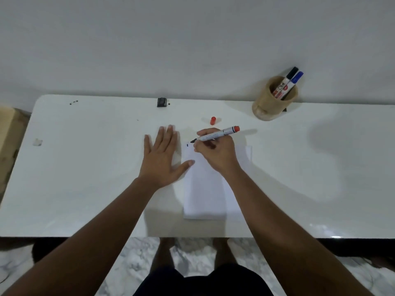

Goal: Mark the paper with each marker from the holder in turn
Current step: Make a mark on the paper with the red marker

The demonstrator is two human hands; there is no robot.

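The right hand [215, 151] grasps an uncapped red marker [215, 135] in a writing grip, tip pointing toward 9 o'clock at the top left corner of the paper [203, 189]; whether the tip touches the sheet is hard to tell. A small dark mark [187, 145] sits by that corner. At 9 o'clock of the paper, the left hand [160, 155] lies flat and spread, gripping nothing, thumb on the sheet's edge. A red cap [212, 120] stands at 12 o'clock. At 2 o'clock, the holder [273, 101] keeps a black marker [287, 81] and a blue marker [294, 82].
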